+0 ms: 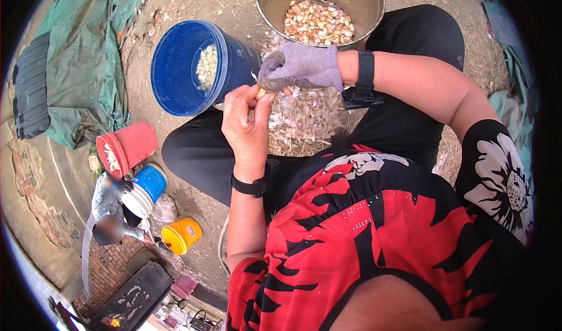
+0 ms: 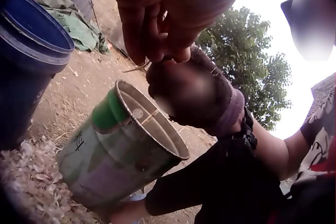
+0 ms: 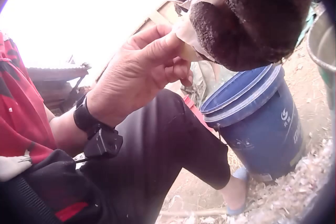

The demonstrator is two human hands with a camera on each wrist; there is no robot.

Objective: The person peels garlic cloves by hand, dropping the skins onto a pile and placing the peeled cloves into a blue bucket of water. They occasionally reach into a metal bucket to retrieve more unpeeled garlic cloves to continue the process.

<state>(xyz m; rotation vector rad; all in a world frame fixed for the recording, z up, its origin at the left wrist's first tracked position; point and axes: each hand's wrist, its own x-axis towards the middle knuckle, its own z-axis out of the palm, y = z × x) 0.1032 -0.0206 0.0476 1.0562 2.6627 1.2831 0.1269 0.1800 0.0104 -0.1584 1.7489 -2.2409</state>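
My bare left hand (image 1: 246,123) pinches a pale garlic clove (image 3: 188,53) between thumb and fingers. Against it, my right hand (image 1: 304,67), in a dirty purple-grey glove, pinches the papery garlic skin (image 3: 190,30) at the clove's end. Both hands meet over a heap of loose garlic skins (image 1: 307,120) on the ground. Beyond the left hand stands a blue bucket (image 1: 161,76) with peeled white cloves (image 1: 206,67) inside. A metal bucket (image 2: 113,158) stands beyond the gloved hand; unpeeled cloves (image 1: 319,23) lie in it, seen from above.
My bent legs (image 1: 196,152) flank the skins. Off to the left are a red bucket (image 1: 140,143), a blue-and-white bucket (image 1: 147,184) and a yellow bucket (image 1: 181,235). Another person (image 1: 108,214) is beside them. Green tarpaulin (image 1: 85,62) covers the ground at upper left.
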